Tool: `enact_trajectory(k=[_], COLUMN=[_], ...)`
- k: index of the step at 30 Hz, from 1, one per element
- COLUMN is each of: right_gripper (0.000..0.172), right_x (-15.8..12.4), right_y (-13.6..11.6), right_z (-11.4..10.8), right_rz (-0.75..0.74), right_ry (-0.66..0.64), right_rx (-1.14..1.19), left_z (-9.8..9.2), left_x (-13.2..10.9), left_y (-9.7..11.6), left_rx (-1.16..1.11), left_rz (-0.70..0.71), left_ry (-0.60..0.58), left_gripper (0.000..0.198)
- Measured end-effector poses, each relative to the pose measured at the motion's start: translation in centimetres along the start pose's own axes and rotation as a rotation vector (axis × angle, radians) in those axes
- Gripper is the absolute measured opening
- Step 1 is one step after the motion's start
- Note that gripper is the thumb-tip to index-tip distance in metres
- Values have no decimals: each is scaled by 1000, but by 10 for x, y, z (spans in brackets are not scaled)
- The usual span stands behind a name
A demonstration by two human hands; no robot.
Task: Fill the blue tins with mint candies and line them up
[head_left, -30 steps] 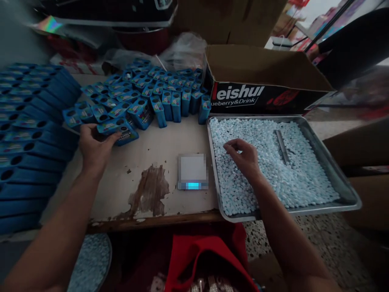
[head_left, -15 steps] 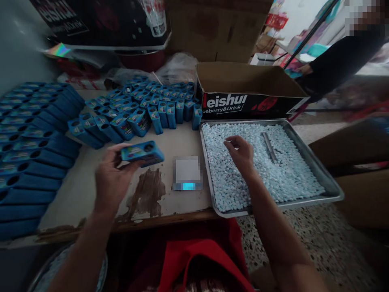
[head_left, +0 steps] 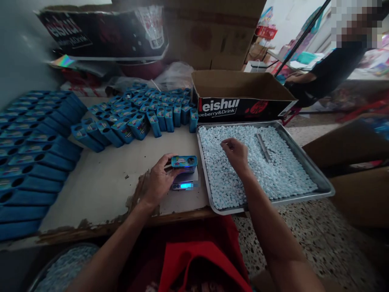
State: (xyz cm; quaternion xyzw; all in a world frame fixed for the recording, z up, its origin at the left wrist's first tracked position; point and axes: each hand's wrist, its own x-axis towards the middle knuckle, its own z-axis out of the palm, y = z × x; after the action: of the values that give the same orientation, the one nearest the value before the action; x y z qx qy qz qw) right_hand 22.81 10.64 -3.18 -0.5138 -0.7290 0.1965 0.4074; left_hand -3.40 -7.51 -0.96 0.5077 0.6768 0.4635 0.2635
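Note:
My left hand (head_left: 158,177) grips a small blue plastic candy box (head_left: 184,162) by its left end, with the printed label and a dark round hole facing up. The box is on or just over a small digital scale (head_left: 192,177) with a lit blue display; whether it rests there I cannot tell. My right hand (head_left: 237,155) hovers low over the shallow metal tray (head_left: 226,211), thumb and fingertips pinched together. Anything between those fingertips is too small to make out. Small pale-blue and white candies (head_left: 226,184) fill the tray, and a flat metal strip (head_left: 263,147) lies on them.
Blue boxes (head_left: 33,172) stand in rows at the left, with another group (head_left: 139,126) farther back. A cut-down black carton (head_left: 217,108) sits behind the tray. A basin of candies (head_left: 68,265) is below the table's left front edge. Another person (head_left: 334,69) works at the upper right.
My left hand has brought the blue box rightward from over the table to the scale. My right hand stays over the candies, still pinched. The whole view has shifted slightly.

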Motion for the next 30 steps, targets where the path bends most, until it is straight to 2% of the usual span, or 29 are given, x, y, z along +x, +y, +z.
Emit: enact_trajectory(k=[2,5,8,11,13,16,18,21,25,28,30], right_gripper=[20,19,18,17,17,17,17,18,18,18,18], right_x=[-1,-1,-1,-1,-2,-3,-3,-3,-3,-5,-5], right_y=[0,0,0,-2,-3,-4,-3,-2,-3,-5,-4], right_z=[0,-2,-3,-3,-1,1,1,-1,-4,-4,-4], right_rz=[-9,-25,-44,-92,-128,-150,-148,-131,-94,-78,-76], right_ry=[3,22,24,14,-9,-33,-18,18,15,-18,-27], right_rx=[-24,-52,-89,-136,-159,-180,-180,-164,-158,-168,-174], left_z=[-1,-13,-41,-81,-107,-130,-131,-115,-94,-92,-96], left_x=[-2,-14,-43,-87,-122,-174,-201,-220,-210,-199,-195], left_y=[-1,-5,-15,-30,-43,-66,-80,-91,-85,-73,-64], left_rx=[3,26,183,404,455,385,306,182,106,73,80], left_rz=[-19,33,90,61,-17,-266,-422,-498,-459,-439,-419], left_ry=[1,64,169,207,101,-237,-416,-531,-617,-678,-664], left_gripper=[58,67,54,39,40,39,38,44,42,37,37])
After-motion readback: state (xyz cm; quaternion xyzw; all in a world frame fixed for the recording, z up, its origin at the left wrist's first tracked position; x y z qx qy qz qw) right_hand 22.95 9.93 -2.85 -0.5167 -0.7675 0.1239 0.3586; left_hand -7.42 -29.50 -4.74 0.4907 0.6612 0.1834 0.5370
